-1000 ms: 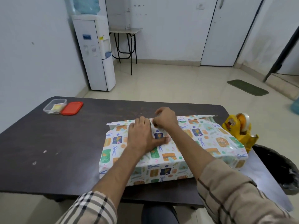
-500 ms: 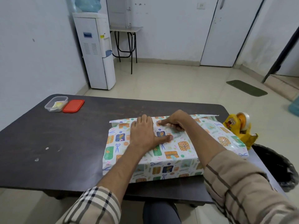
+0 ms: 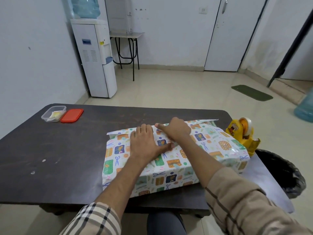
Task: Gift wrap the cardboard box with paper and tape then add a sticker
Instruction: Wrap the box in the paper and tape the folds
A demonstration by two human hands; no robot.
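Wrapped box (image 3: 174, 165): lies flat on the dark table (image 3: 67, 158), right of centre, near edge close to the person's side.
Paper (image 3: 220, 145): white with coloured gift and scissor prints; covers the top and the near side of the box. No cardboard shows.
Far edge: a paper flap (image 3: 205, 121) juts out along the far top edge, its plain white underside showing at both ends.
Right end: paper looks loose and glossy, puffed rather than creased flat.
Left hand (image 3: 145, 144): palm down on the top face, fingers straight and pressed together, thumb stretched out to the right. Presses the paper flat.
Right hand (image 3: 177, 131): just beside the left, touching it near the thumb. Index finger extended to the left, tip on the paper by the far edge. Other fingers folded under; cannot tell whether they pinch anything.
Tape dispenser (image 3: 242, 134): yellow, roll mounted, on the table's right end just beyond the box.
Clear tub (image 3: 53, 113): far left corner, open, small items inside; red lid (image 3: 72, 115) flat beside it.
Black bin (image 3: 284, 173): on the floor, right of the table.
Sleeves: checked, pushed up both forearms.
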